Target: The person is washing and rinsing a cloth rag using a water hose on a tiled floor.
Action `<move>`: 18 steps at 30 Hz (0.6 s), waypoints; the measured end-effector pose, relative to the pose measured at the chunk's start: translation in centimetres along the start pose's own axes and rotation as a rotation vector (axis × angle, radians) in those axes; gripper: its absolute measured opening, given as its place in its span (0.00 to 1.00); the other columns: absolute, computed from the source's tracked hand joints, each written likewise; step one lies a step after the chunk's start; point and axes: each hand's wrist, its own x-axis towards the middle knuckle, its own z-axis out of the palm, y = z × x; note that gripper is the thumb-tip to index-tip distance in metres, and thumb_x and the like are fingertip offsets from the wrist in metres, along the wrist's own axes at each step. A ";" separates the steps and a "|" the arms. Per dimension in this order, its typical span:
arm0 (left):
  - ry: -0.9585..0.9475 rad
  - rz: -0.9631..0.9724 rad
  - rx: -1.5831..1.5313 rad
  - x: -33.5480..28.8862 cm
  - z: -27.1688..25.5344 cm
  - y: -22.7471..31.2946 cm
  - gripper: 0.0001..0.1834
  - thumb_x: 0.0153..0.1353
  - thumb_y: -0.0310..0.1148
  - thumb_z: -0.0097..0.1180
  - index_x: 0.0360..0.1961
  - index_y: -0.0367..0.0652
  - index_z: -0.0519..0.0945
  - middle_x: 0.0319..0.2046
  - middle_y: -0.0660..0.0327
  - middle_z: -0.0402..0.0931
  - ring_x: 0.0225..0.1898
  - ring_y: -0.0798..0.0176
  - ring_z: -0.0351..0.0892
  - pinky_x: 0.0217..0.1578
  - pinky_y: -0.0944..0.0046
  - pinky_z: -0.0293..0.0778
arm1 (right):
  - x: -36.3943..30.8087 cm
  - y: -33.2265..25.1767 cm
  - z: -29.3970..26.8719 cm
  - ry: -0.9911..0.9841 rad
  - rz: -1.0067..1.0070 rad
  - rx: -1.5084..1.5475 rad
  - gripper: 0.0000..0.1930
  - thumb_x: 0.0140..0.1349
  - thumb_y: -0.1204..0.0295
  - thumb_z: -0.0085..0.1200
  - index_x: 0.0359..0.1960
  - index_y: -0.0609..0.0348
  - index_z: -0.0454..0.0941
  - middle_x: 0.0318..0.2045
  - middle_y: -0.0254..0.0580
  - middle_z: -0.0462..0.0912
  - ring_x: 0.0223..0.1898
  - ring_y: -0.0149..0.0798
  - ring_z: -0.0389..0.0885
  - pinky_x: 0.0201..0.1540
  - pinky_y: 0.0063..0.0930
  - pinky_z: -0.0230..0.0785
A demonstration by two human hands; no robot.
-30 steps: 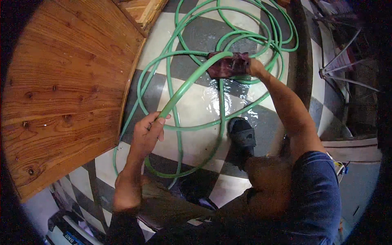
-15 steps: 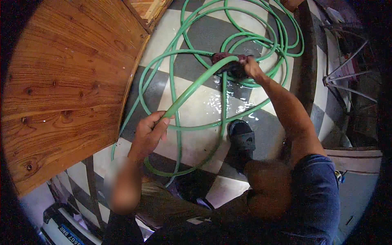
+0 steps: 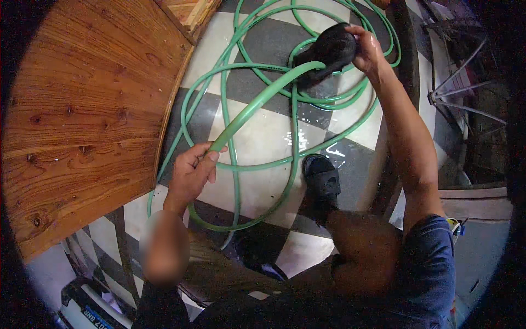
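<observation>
Gripping one green hose (image 3: 249, 115), the left hand (image 3: 192, 174) is curled narrowly around it, thumb along the upper side and fingers underneath. From this grip the hose slants up and away to the right, and its far part reaches one dark item (image 3: 331, 48), meeting its near side; whether the tip goes inside or only lies against it, I cannot tell. The right hand (image 3: 368, 50) holds that item by its right edge, the thumb and fingers pinched in at the rim, with the arm stretched well forward. The item looks black and rounded, tilted above the floor; its exact kind is unclear.

Both hands are occupied, two in all. The rest of the hose lies in many overlapping loops on the wet checkered floor (image 3: 263, 140), too tangled to count surely, some passing below and behind the dark item. One dark sandal (image 3: 323, 178) shows clearly, on the person's right foot, just beside a loop; the other foot is lost in shadow. One wooden panel (image 3: 93, 126) stands at the left, and several metal rods (image 3: 432, 98) spread out at the right.
</observation>
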 end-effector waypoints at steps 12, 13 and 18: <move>-0.019 0.092 0.029 -0.4 -0.4 0.5 0.13 0.57 0.36 0.44 0.38 0.39 0.74 0.13 0.69 0.63 0.14 0.76 0.61 0.17 0.75 0.58 | -6.1 9.7 -13.7 -0.314 -0.564 -2.310 0.13 0.52 0.65 0.37 0.33 0.60 0.68 0.31 0.51 0.73 0.28 0.47 0.74 0.29 0.37 0.66; -0.029 0.086 0.021 -0.3 -0.3 0.6 0.13 0.57 0.35 0.45 0.38 0.39 0.74 0.13 0.68 0.63 0.14 0.76 0.61 0.17 0.75 0.58 | -5.8 10.6 -14.2 -0.313 -0.564 -2.315 0.13 0.52 0.65 0.37 0.33 0.60 0.68 0.31 0.51 0.73 0.28 0.47 0.74 0.29 0.37 0.66; -0.062 0.106 0.032 0.2 0.0 0.3 0.13 0.57 0.35 0.45 0.38 0.39 0.74 0.14 0.68 0.63 0.15 0.76 0.62 0.17 0.75 0.58 | -5.4 12.6 -10.5 -0.192 -0.246 -2.259 0.17 0.53 0.66 0.33 0.41 0.60 0.67 0.40 0.55 0.69 0.31 0.52 0.73 0.31 0.46 0.65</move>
